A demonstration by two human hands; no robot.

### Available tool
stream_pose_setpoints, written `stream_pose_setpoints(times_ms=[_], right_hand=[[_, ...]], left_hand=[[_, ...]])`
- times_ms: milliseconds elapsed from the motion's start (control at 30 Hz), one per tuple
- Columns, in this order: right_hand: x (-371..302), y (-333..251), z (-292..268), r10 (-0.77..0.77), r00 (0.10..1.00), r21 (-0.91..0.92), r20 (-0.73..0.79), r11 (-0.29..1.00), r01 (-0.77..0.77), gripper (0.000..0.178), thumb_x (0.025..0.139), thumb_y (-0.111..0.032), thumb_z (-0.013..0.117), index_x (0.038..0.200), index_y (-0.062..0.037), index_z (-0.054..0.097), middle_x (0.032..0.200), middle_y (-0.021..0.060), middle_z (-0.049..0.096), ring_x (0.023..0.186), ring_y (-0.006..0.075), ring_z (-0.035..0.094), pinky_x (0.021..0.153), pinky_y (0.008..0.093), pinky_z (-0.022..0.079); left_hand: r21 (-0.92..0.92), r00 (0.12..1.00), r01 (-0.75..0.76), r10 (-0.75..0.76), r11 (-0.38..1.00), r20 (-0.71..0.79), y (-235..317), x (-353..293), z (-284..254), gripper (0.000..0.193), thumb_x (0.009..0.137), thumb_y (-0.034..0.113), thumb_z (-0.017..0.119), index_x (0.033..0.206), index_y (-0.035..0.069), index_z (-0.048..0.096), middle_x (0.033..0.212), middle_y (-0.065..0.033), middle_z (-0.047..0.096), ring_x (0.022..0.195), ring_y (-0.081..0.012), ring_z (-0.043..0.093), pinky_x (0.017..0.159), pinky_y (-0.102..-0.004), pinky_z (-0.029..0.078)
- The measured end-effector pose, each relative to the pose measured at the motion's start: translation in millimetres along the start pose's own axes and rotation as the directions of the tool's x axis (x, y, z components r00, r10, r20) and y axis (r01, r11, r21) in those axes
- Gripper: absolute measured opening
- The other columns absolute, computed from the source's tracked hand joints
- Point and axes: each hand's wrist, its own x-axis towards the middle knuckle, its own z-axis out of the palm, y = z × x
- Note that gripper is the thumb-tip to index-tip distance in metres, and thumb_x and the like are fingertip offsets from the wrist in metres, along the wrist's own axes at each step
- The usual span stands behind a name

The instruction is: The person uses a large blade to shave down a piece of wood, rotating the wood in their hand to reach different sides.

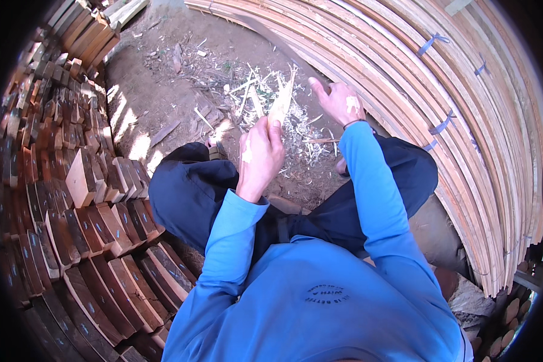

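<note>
My left hand (261,154) is closed round the lower end of a pale split wood piece (282,104). Two pointed prongs rise from the grip, the right one longer and ragged at its tip. To the right, apart from the wood, my right hand (342,104) is raised with its thumb side forward and its other fingers curled out of sight. A long, dark, flat strip (277,42) runs from near that thumb toward the upper left, along the planks' edge; whether it is a blade in my hand I cannot tell.
Wood shavings (311,142) litter the dirt floor (142,78) between my knees. Stacked cut wood blocks (96,241) fill the left side. Long planks (398,78), tied with blue strips (431,43), curve along the right. A grey stone (473,298) lies at the lower right.
</note>
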Motion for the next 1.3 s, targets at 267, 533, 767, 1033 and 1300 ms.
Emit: stream_pose_setpoints(times_ms=[267,533,767,1033,1300], right_hand=[[-21.5,19.0,-24.9,-0.044,0.997,0.167,0.058,0.985,0.034,0.079,0.096,-0.071,0.054,0.089,0.0056,0.075,0.075,0.0265,0.069,0.076,0.04,0.069,0.077,0.0506,0.052],[-81.3,6.3,-28.5,-0.252,0.965,0.188,0.075,0.954,0.235,0.063,0.097,-0.059,0.062,0.083,0.0018,0.072,0.06,0.0234,0.061,0.061,0.0419,0.066,0.062,0.0502,0.05],[-79.0,10.7,-21.1,-0.164,0.982,-0.003,0.095,0.986,0.165,0.071,0.093,-0.07,0.059,0.088,-0.0007,0.076,0.067,0.0232,0.067,0.072,0.0429,0.07,0.073,0.0528,0.054],[7.9,29.3,5.5,0.032,0.999,0.149,-0.018,0.988,-0.029,0.081,0.093,-0.076,0.054,0.083,0.0028,0.072,0.067,0.0153,0.067,0.062,0.0327,0.067,0.068,0.0475,0.055],[-26.9,1.6,-63.7,-0.066,0.944,0.855,0.322,0.448,-0.26,0.03,0.096,-0.024,0.073,0.115,-0.0021,0.066,0.058,-0.0087,0.038,0.044,0.0029,0.034,0.042,0.0226,0.031]], left_hand=[[-0.055,0.979,0.079,-0.088,0.995,-0.183,-12.1,16.4,-1.9,0.031,0.108,0.024,0.051,0.096,-0.003,0.064,0.076,-0.0099,0.068,0.066,-0.0193,0.066,0.063,-0.0373,0.051],[-0.087,0.98,0.097,-0.11,0.991,-0.164,-5.5,18.1,-5.8,0.025,0.104,0.017,0.052,0.095,-0.006,0.058,0.079,-0.0296,0.065,0.078,-0.0504,0.065,0.07,-0.059,0.046],[0.006,0.99,0.068,-0.067,0.998,-0.122,-5.2,15.3,-10.2,0.027,0.105,0.019,0.051,0.096,-0.006,0.061,0.08,-0.0288,0.066,0.079,-0.0495,0.066,0.072,-0.0577,0.047],[-0.174,0.993,0.119,-0.115,0.978,0.032,2.8,4.1,-6.8,0.024,0.106,0.019,0.053,0.095,0.0,0.062,0.068,-0.0146,0.064,0.062,-0.0285,0.066,0.06,-0.0428,0.048],[-0.343,0.998,-0.056,0.051,0.938,-0.022,14.9,11.2,-6.8,0.022,0.11,0.02,0.054,0.1,0.002,0.062,0.069,0.0041,0.054,0.061,-0.0027,0.046,0.056,-0.0235,0.037]])
